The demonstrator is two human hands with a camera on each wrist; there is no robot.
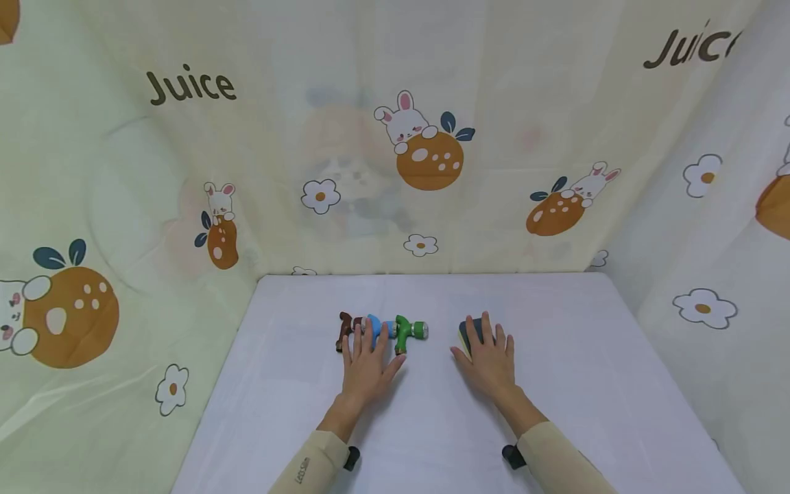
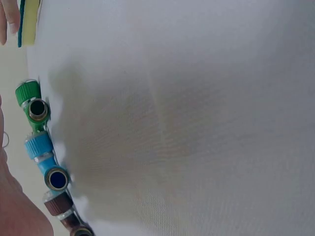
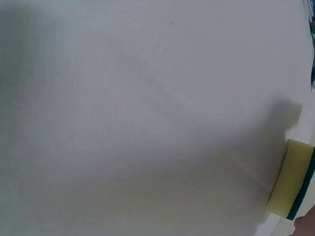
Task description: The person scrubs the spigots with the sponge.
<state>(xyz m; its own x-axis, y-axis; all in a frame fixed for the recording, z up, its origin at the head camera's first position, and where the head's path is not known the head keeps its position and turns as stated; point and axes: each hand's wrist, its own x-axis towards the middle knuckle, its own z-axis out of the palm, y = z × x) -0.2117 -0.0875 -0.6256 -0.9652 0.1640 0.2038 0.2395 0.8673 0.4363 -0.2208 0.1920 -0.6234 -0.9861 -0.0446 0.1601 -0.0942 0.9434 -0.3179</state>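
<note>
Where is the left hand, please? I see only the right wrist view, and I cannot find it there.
Observer: The left hand is at a row of three fittings; in the head view it partly covers two of them.
Operator: In which order do they lie?
Observer: From left to right in the head view: brown one, blue one, green one.
Operator: And how is the right hand placed?
Observer: The right hand has its fingers spread over the dark side of the sponge.

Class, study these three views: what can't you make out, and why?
- Head view: part of the blue branched fitting with a ribbed cap, covered by the left hand.
- Head view: much of the rectangular yellow-and-dark sponge, under the right hand.
- Left wrist view: the brown branched fitting's far end, cut off by the bottom edge.
</note>
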